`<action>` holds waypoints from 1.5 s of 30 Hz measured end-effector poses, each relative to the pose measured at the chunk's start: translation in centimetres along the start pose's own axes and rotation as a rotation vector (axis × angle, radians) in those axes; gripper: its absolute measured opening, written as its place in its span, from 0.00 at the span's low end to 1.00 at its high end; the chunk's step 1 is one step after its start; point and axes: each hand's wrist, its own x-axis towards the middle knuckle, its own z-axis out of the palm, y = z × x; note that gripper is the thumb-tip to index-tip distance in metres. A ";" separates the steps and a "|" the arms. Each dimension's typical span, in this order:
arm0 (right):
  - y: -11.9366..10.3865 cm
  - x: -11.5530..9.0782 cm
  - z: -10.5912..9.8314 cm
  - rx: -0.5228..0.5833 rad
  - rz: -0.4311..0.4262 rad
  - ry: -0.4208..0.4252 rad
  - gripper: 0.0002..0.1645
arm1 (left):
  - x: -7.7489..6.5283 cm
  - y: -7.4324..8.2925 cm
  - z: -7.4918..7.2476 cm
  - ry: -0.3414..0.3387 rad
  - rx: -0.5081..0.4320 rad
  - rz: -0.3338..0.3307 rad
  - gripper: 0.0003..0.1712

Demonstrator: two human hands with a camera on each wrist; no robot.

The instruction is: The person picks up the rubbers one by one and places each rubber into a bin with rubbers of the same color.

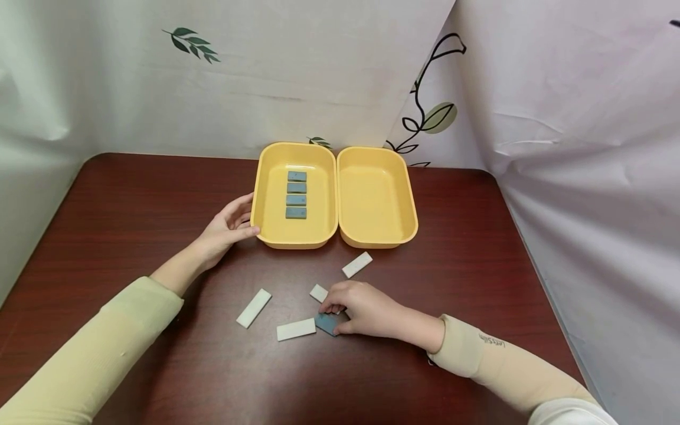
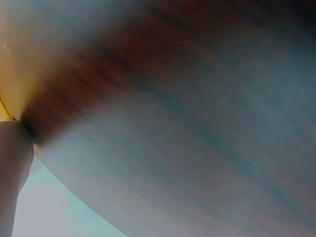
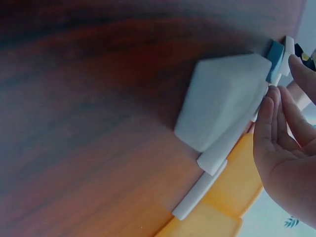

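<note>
My left hand (image 1: 222,233) holds the left side of a yellow tray (image 1: 271,236), thumb over its rim and fingers along the outer wall. A column of several blue-grey rectangular tiles (image 1: 296,200) lies inside that tray. On the table, my right hand (image 1: 369,310) pinches another blue-grey tile (image 1: 326,324) between thumb and fingers. Right beside it lies a white tile (image 1: 296,329). Partly hidden behind the right fingers is a second white tile (image 1: 317,292). In the right wrist view, the blue-grey tile (image 3: 275,60) shows near the fingertips.
A second yellow tray (image 1: 377,239) stands against the first one's right side. One white tile (image 1: 357,265) lies in front of the trays, another (image 1: 254,308) towards the left. A patterned curtain (image 1: 340,77) hangs behind the dark red wooden table (image 1: 159,195). The left wrist view is mostly blurred.
</note>
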 end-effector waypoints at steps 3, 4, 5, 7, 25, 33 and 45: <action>0.0 -0.1 0.2 -0.040 -0.022 0.021 0.22 | 0.0 0.0 0.0 0.000 0.003 0.000 0.47; 0.0 -0.1 0.3 -0.051 -0.028 0.027 0.22 | 0.0 -0.1 0.0 0.000 0.002 0.000 0.47; 0.0 -0.1 0.4 -0.057 -0.034 0.031 0.22 | 0.0 -0.1 -0.1 0.000 0.002 0.000 0.47; 0.0 -0.2 0.5 -0.069 -0.042 0.037 0.23 | -0.1 -0.1 -0.1 0.001 0.002 0.001 0.47; -0.1 -0.4 0.9 -0.172 -0.098 0.021 0.28 | 0.0 -0.1 0.0 0.001 -0.007 0.008 0.47; 0.1 -0.2 0.8 -0.190 -0.121 -0.008 0.28 | -0.1 0.0 0.1 0.002 -0.008 0.015 0.47; -0.2 -0.4 1.1 -0.127 -0.065 0.055 0.26 | -0.1 -0.2 0.0 0.000 -0.001 0.015 0.47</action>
